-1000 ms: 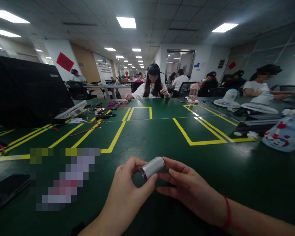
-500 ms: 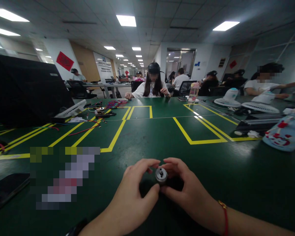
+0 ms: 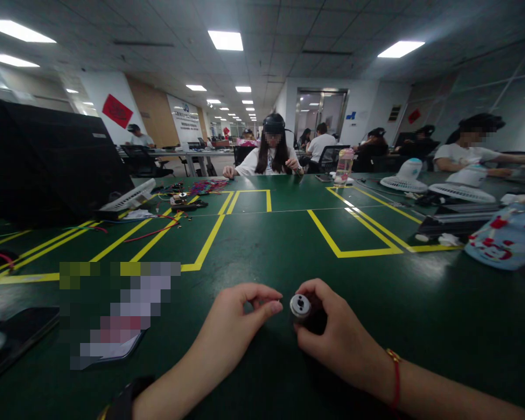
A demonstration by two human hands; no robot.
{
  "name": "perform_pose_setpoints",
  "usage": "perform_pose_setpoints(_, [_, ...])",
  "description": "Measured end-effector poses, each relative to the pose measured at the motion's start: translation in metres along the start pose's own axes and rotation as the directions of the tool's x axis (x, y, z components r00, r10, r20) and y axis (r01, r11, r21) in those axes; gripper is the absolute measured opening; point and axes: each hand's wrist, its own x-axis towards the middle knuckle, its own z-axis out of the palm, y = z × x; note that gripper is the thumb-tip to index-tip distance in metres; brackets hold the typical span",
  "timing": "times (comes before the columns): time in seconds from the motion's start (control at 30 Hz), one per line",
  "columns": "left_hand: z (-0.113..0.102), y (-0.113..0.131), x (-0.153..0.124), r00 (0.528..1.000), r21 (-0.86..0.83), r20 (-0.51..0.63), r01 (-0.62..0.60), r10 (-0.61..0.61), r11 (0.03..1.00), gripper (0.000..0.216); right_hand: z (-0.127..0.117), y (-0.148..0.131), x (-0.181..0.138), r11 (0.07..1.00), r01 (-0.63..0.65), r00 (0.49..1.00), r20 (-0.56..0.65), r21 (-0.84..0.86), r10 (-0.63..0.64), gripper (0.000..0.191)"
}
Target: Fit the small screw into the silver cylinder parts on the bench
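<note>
A short metal cylinder (image 3: 300, 305), silver on its round top face with small dark holes in it, stands upright in front of me. My right hand (image 3: 332, 324) is closed around its right side, thumb at the near edge and index finger at the far edge. To the left of the cylinder and apart from it, my left hand (image 3: 249, 315) pinches thumb and forefinger together. A tiny pale speck shows at those fingertips, too small to name. Both hands are low over the green tabletop (image 3: 254, 256).
Yellow tape lines mark the table. At left lie a partly blurred phone-like slab (image 3: 122, 344), a dark monitor (image 3: 48, 163) and red wires (image 3: 153, 233). White fans (image 3: 405, 184) and a blue patterned container (image 3: 501, 236) stand at right. A person (image 3: 269, 151) sits opposite.
My left hand has drawn away from the cylinder to the left, its fingers now pinched. The small dark piece on the cylinder's top no longer shows. My right hand and the cylinder shifted slightly right.
</note>
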Motion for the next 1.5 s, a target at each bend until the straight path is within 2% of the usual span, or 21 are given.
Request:
perform_pose_setpoints(0.1, [0.007,-0.009,0.0,0.985,0.21,0.14,-0.134,0.106,0.969,0.012,0.0,0.003,0.0,1.0,-0.014,1.0,-0.005,0.002,0.014,0.027])
perform_pose_setpoints(0.2, [0.014,-0.011,-0.001,0.976,0.332,0.157,-0.197,0.152,0.922,0.011,0.002,0.003,-0.003,1.0,-0.001,1.0,-0.005,0.016,0.001,0.03])
perform_pose_setpoints(0.37, [0.003,-0.013,-0.001,0.988,0.166,0.096,-0.138,0.123,0.976,0.026,-0.01,0.009,0.011,0.99,-0.06,0.998,-0.009,0.129,0.061,0.041])
perform_pose_setpoints(0.43, [-0.01,-0.021,0.002,0.999,0.077,-0.012,-0.05,0.051,0.996,0.027,-0.035,0.026,0.027,0.982,-0.136,0.978,-0.14,0.134,0.154,0.043])
perform_pose_setpoints(0.5, [-0.023,-0.032,0.008,0.988,0.006,-0.14,0.065,-0.063,0.998,0.031,-0.073,0.055,0.044,0.973,-0.231,0.894,-0.388,0.029,0.224,0.047])
perform_pose_setpoints(0.57, [-0.034,-0.044,0.015,0.963,-0.048,-0.233,0.131,-0.139,0.99,0.034,-0.116,0.093,0.055,0.907,-0.38,0.756,-0.625,-0.18,0.193,0.047])
perform_pose_setpoints(0.63, [-0.039,-0.053,0.021,0.937,-0.101,-0.289,0.172,-0.194,0.98,0.035,-0.154,0.128,0.056,0.805,-0.524,0.658,-0.732,-0.277,0.177,0.044])
perform_pose_setpoints(0.73, [-0.039,-0.057,0.024,0.934,-0.109,-0.297,0.176,-0.201,0.978,0.035,-0.188,0.159,0.047,0.739,-0.611,0.605,-0.77,-0.284,0.204,0.04])
perform_pose_setpoints(0.8, [-0.037,-0.057,0.023,0.943,-0.079,-0.287,0.155,-0.171,0.985,0.034,-0.192,0.162,0.041,0.726,-0.629,0.585,-0.784,-0.278,0.207,0.047])
perform_pose_setpoints(0.87, [-0.035,-0.056,0.022,0.946,-0.053,-0.284,0.144,-0.153,0.988,0.033,-0.183,0.151,0.041,0.705,-0.634,0.556,-0.821,-0.316,0.132,0.062])
perform_pose_setpoints(0.9, [-0.035,-0.055,0.021,0.946,-0.045,-0.286,0.144,-0.151,0.988,0.033,-0.175,0.142,0.042,0.7,-0.61,0.562,-0.826,-0.371,0.051,0.069])
perform_pose_setpoints(0.93, [-0.034,-0.056,0.021,0.946,-0.04,-0.288,0.145,-0.151,0.989,0.032,-0.163,0.129,0.044,0.701,-0.555,0.596,-0.802,-0.449,-0.042,0.071])
perform_pose_setpoints(0.97, [-0.034,-0.056,0.021,0.946,-0.034,-0.289,0.145,-0.149,0.989,0.032,-0.148,0.115,0.045,0.711,-0.456,0.666,-0.735,-0.536,-0.127,0.068])
perform_pose_setpoints(1.03, [-0.034,-0.057,0.021,0.946,-0.024,-0.29,0.141,-0.142,0.99,0.031,-0.111,0.081,0.043,0.764,-0.142,0.859,-0.462,-0.629,-0.221,0.052])
perform_pose_setpoints(1.07, [-0.034,-0.058,0.022,0.947,-0.022,-0.289,0.137,-0.137,0.99,0.031,-0.091,0.063,0.04,0.812,0.022,0.936,-0.274,-0.583,-0.223,0.043])
perform_pose_setpoints(1.1, [-0.033,-0.058,0.022,0.947,-0.018,-0.291,0.134,-0.133,0.991,0.031,-0.07,0.046,0.035,0.857,0.147,0.974,-0.078,-0.494,-0.212,0.04])
perform_pose_setpoints(1.17, [-0.033,-0.058,0.022,0.948,0.0,-0.295,0.126,-0.12,0.992,0.03,-0.033,0.017,0.024,0.913,0.25,0.963,0.177,-0.324,-0.201,0.036])
perform_pose_setpoints(1.23, [-0.033,-0.057,0.021,0.949,0.025,-0.296,0.123,-0.11,0.992,0.029,-0.012,0.001,0.016,0.935,0.262,0.942,0.272,-0.24,-0.195,0.023])
perform_pose_setpoints(1.3, [-0.033,-0.056,0.021,0.951,0.04,-0.289,0.128,-0.111,0.991,0.029,-0.011,0.0,0.016,0.946,0.231,0.957,0.23,-0.227,-0.179,0.017])
perform_pose_setpoints(1.4, [-0.033,-0.055,0.02,0.953,0.035,-0.279,0.134,-0.119,0.99,0.028,-0.049,0.021,0.033,0.932,0.129,0.987,-0.046,-0.337,-0.153,0.022])
perform_pose_setpoints(1.5, [-0.033,-0.055,0.019,0.953,0.012,-0.278,0.131,-0.123,0.991,0.028,-0.112,0.061,0.051,0.794,-0.102,0.906,-0.386,-0.6,-0.175,0.027])
